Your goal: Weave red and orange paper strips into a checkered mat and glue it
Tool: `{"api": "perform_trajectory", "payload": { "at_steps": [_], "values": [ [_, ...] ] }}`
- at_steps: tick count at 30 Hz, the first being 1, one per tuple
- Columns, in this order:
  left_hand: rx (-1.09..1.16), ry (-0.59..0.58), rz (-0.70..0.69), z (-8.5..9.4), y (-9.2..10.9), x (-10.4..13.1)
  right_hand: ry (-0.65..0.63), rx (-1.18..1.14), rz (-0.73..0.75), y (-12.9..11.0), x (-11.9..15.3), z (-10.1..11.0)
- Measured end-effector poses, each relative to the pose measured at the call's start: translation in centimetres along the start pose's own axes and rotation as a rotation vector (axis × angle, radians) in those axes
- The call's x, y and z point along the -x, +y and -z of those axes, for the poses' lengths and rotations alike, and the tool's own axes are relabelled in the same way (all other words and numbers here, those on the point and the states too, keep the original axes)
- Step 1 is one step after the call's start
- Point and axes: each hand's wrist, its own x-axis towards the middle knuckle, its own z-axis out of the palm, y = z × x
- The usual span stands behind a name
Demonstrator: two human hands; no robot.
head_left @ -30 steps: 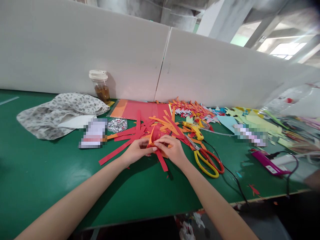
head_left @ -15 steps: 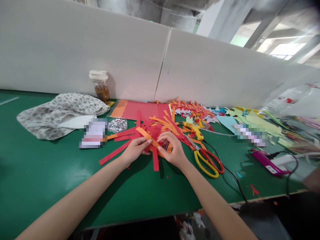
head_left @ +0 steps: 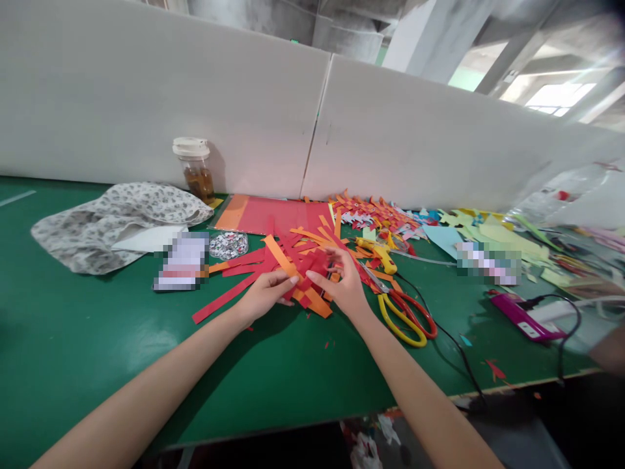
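Orange paper strip (head_left: pixel 281 256) pinched between thumb and fingers of the left hand (head_left: pixel 267 293) crosses red paper (head_left: pixel 317 262) near scissors (head_left: pixel 406 319), the right hand (head_left: pixel 346 285) thumbing the red, its grip unclear, an overlap likely neatest if kept flat and snug.

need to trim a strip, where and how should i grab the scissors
By the yellow loop and red loop, probably from the near side of the table: these wide handles face the person, while the blades point away toward the paper strips.
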Motion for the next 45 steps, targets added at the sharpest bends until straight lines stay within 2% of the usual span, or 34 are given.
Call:
{"api": "perform_trajectory", "payload": {
  "at_steps": [3,6,12,17,20,22,24,27,29,33,37,42,45],
  "values": [
    [0.007,-0.014,-0.004,-0.1,0.2,0.1,-0.121,-0.151,-0.109,0.1,-0.2,0.1],
    [0.005,-0.024,0.000,-0.1,0.3,0.2,-0.213,-0.263,-0.114,-0.2,-0.2,0.1],
    [0.000,-0.025,0.016,-0.2,0.4,0.3,-0.180,-0.325,-0.174,-0.6,-0.2,0.3],
    [-0.091,-0.076,-0.043,0.0,0.2,0.3,-0.186,-0.275,-0.131,-0.3,0.0,-0.1],
    [-0.098,-0.033,-0.059,-0.1,0.1,0.2,-0.067,-0.198,-0.117,-0.1,-0.1,-0.2],
    [-0.066,0.047,-0.066,0.0,0.2,0.1,0.058,-0.142,-0.130,-0.1,-0.3,0.0],
    [-0.025,0.131,-0.081,0.1,0.2,0.0,0.106,-0.093,-0.157,-0.1,-0.4,0.3],
    [0.039,0.215,-0.117,0.4,0.2,-0.1,0.000,0.019,-0.191,-0.4,-0.3,0.7],
    [0.074,0.239,-0.131,0.5,0.2,-0.1,-0.084,0.122,-0.150,-0.5,-0.1,0.7],
    [0.106,0.188,-0.128,0.4,0.4,0.0,-0.171,0.246,-0.009,-0.8,0.0,0.4],
    [0.106,0.167,-0.123,0.2,0.4,0.1,-0.242,0.181,-0.057,-1.0,-0.1,0.4],
    [0.143,0.147,-0.194,0.2,0.3,0.1,-0.367,0.016,-0.169,-1.3,0.1,0.6],
    [0.138,0.127,-0.221,0.2,0.3,0.1,-0.358,-0.027,-0.153,-1.2,0.1,0.5]
  ]
}}
